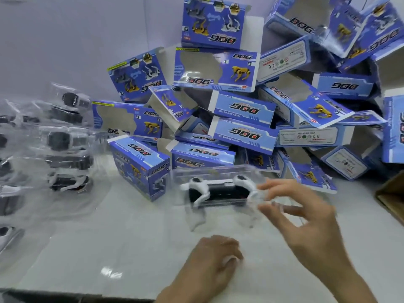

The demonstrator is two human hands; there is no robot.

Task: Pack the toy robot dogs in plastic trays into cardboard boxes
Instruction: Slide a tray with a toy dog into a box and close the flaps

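Observation:
A white-and-black toy robot dog lies in a clear plastic tray (215, 191) on the white table, just in front of the box pile. My right hand (306, 217) is at the tray's right end, blurred. Its fingers are spread and fairly straight, with fingertips above and thumb below the tray's edge. My left hand (215, 259) rests on the table nearer me, fingers loosely bent, holding nothing. A blue "DOG" cardboard box (140, 165) stands on the table left of the tray. More dogs in clear trays (65, 162) are stacked at the left.
A large heap of blue cardboard boxes (262, 101) fills the back and right, many with open flaps. A brown carton corner (391, 200) shows at the right edge. Bare white tabletop (120, 237) lies front left; its dark front edge runs along the bottom.

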